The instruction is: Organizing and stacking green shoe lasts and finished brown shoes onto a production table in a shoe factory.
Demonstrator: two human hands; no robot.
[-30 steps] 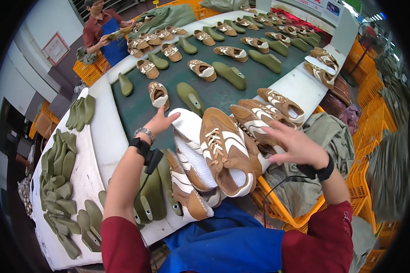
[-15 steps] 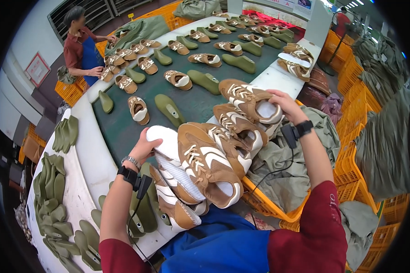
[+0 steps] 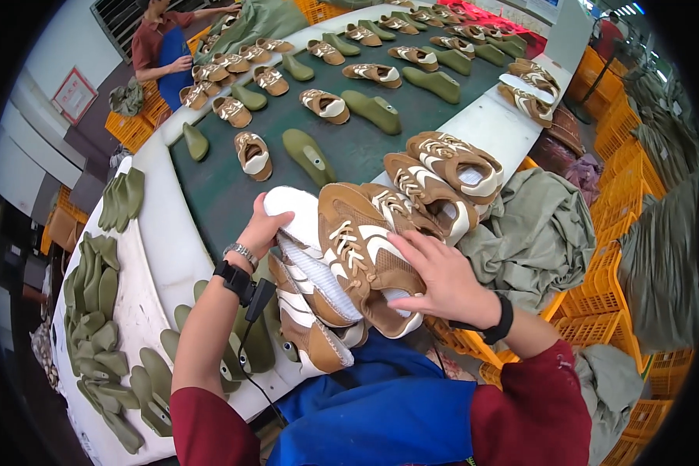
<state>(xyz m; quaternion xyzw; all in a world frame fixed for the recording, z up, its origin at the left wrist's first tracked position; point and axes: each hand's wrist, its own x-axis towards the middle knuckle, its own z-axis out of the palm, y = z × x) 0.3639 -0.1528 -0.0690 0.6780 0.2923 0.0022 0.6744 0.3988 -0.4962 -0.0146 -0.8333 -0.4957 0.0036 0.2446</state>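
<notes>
My left hand (image 3: 262,228) is closed around the toe end of a white sole-shaped piece (image 3: 297,216), thumb on top. Under that piece is a tilted sneaker with a white ribbed sole edge (image 3: 322,281); how the two join is hidden. Against it leans a brown and white sneaker (image 3: 348,231), laces up. My right hand (image 3: 449,283) lies over this sneaker's collar, fingers stretched and thumb apart near the heel opening. Farther right, more brown sneakers (image 3: 423,190) stand in a row. Another brown shoe (image 3: 309,322) sits below my left hand, beside green shoe lasts (image 3: 252,342).
A green-topped table (image 3: 217,182) with a white rim carries several sneakers and lasts. Loose lasts (image 3: 93,311) pile up at the left. Orange crates (image 3: 598,311) and grey-green cloth (image 3: 540,233) stand at the right. A co-worker (image 3: 163,50) is at the far left.
My right hand has let go of the farthest sneaker in the row and come nearer, over the sneaker in front of me. My left hand keeps its hold. The view has shifted somewhat.
</notes>
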